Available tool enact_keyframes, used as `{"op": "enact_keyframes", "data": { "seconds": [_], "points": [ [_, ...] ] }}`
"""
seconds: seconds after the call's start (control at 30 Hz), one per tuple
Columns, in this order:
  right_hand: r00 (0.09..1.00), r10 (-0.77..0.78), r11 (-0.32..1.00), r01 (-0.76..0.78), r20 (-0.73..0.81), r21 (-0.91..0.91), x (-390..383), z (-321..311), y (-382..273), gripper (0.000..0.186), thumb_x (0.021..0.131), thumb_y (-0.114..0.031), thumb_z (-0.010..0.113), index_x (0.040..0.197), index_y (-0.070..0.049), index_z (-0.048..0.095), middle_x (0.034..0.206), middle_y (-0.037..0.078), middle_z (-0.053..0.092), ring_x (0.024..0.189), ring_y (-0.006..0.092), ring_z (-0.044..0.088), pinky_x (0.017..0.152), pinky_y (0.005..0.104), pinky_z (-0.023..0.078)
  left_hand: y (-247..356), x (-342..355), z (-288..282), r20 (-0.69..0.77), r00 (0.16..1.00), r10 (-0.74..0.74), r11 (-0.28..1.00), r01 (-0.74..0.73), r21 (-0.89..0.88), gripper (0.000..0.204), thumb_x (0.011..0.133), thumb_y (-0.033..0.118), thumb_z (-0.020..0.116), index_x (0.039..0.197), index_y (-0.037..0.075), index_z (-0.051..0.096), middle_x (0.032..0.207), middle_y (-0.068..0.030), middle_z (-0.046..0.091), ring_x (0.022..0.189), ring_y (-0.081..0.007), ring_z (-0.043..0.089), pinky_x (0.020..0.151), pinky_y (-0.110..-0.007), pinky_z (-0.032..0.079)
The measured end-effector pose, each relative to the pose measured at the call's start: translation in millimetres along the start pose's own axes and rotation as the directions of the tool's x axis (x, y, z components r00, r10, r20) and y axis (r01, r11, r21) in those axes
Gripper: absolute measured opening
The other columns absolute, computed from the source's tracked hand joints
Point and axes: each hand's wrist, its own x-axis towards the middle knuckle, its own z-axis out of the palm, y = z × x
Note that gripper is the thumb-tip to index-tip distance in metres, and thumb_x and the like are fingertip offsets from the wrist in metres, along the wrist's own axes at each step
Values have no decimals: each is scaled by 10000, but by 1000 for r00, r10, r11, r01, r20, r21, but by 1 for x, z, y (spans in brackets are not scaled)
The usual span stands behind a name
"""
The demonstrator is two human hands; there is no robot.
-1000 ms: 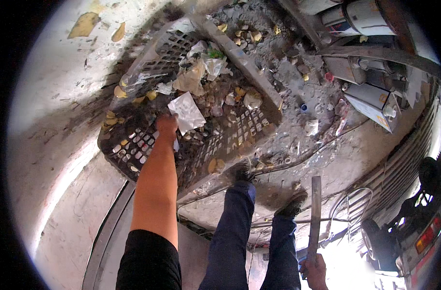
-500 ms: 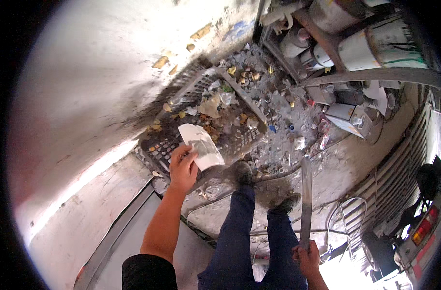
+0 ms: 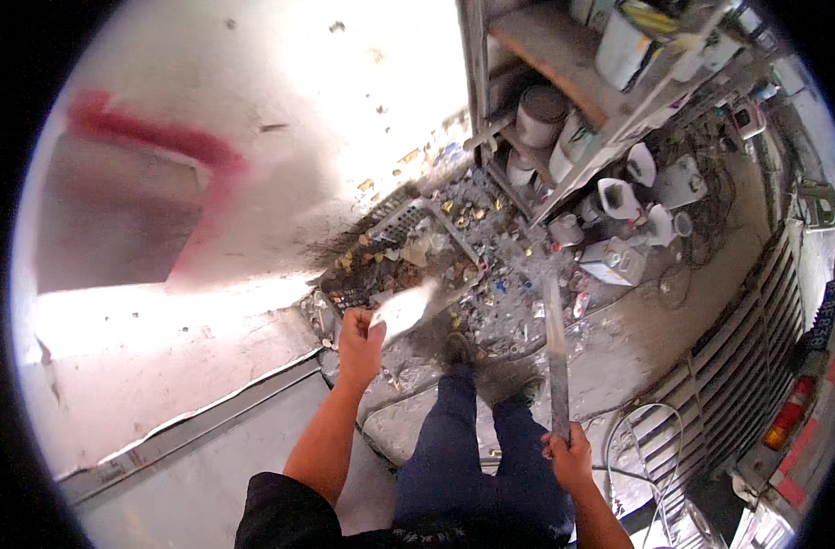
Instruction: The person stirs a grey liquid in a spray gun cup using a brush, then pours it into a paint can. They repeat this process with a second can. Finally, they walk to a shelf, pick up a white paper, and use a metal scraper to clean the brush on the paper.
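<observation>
Between the fingers and thumb of my left hand (image 3: 361, 346) is a white sheet (image 3: 405, 308), blurred by motion and held by its near end. It hangs in the air over the near side of a dark plastic crate (image 3: 461, 242) full of litter and dry leaves. My right hand (image 3: 571, 456) is closed around the lower end of a long, flat grey strip (image 3: 556, 366). The strip points away from me, its far end pale and slightly smeared. Sheet and strip are apart.
Shelving (image 3: 610, 151) with paint buckets stands at the far right, a rectangular can (image 3: 612, 262) below it. Rubbish litters the floor (image 3: 504, 311) ahead. A slatted metal grille (image 3: 719, 357), a looped cable (image 3: 646, 412) and a vehicle's tail light (image 3: 789, 414) are to the right.
The view has swung up, showing more wall and shelving. The white sheet has tilted and blurred in my left hand. My right hand still grips the strip.
</observation>
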Motion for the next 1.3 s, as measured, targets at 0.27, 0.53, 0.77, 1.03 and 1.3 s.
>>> {"op": "enact_keyframes", "data": {
  "seconds": [0.27,0.53,0.77,1.03,1.3],
  "points": [
    [818,-573,784,566,57,-255,-74,-30,-58,399,900,-107,538,1276,4,467,908,139,618,756,230,602,684,352,502,83,-82,3,204,958,-200,547,282,-788,272,880,60,588,1125,17,478,1052,-115,601,929,-241,615,827,-406,514],
    [687,-711,546,673,150,-498,-118,-9,-127,523,900,-191,572,1395,-118,421,957,187,513,827,351,542,748,421,467,159,-127,-4,410,911,-48,129,412,-902,343,976,193,445,1283,41,450,1234,-127,574,1116,-305,575,974,-483,445],
    [673,-717,473,662,183,-581,-117,5,-138,515,916,-290,539,1409,-231,402,1002,207,512,765,406,595,666,498,509,177,-127,-11,459,887,47,34,457,-889,409,1002,271,367,1321,22,429,1284,-145,546,1184,-317,527,1052,-478,368],
    [677,-706,407,629,210,-662,-121,2,-142,501,891,-249,585,1375,-220,457,924,186,502,772,384,578,667,475,490,172,-109,-11,451,891,-52,-7,451,-892,381,1008,235,355,1313,20,433,1308,-151,514,1195,-333,511,1047,-503,366],
    [704,-656,415,639,274,-648,-121,-18,-115,486,884,-238,605,1354,-219,483,929,189,511,770,395,572,669,468,485,189,-100,-28,423,902,-87,1,424,-906,395,1013,231,331,1319,-2,419,1304,-163,511,1198,-349,508,1044,-525,375]
  ]
}}
